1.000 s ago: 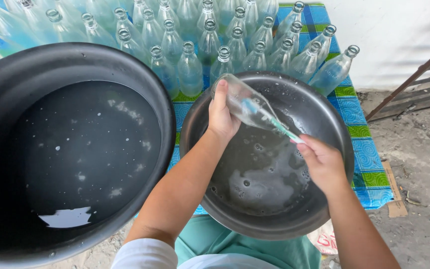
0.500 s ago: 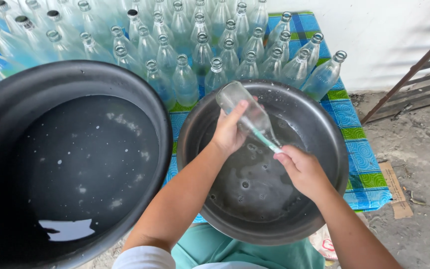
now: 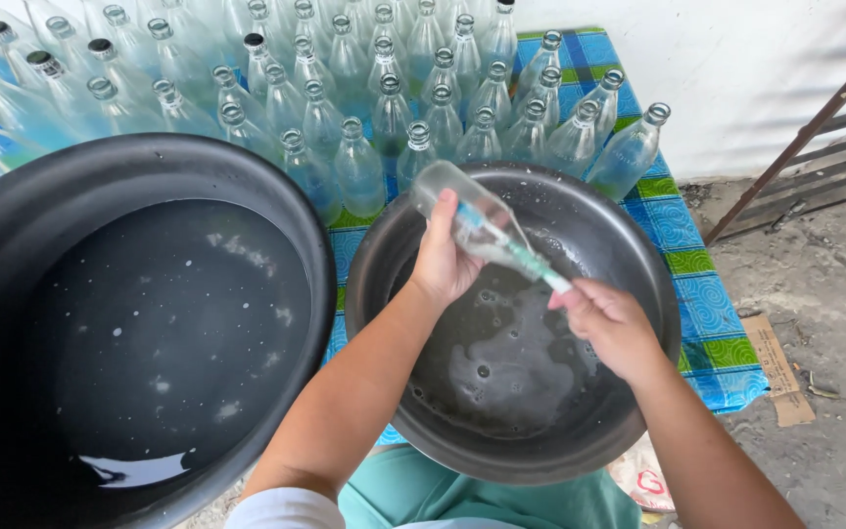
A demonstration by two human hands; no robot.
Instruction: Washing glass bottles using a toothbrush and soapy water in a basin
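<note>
Left hand (image 3: 440,260) fingers clasp a tilted glass bottle (image 3: 470,217); right hand (image 3: 607,323) fingers grip a brush handle (image 3: 539,268) in its neck, above the soapy basin (image 3: 638,255).

Large dark basin (image 3: 12,245) of water, rows of empty glass bottles (image 3: 345,78), blue-green mat (image 3: 707,323).

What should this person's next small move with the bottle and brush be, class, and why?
Probably another brush stroke inside the bottle. The left hand grips the clear glass bottle tilted over the soapy basin, and the right hand holds the brush handle with the brush inside the neck.
</note>
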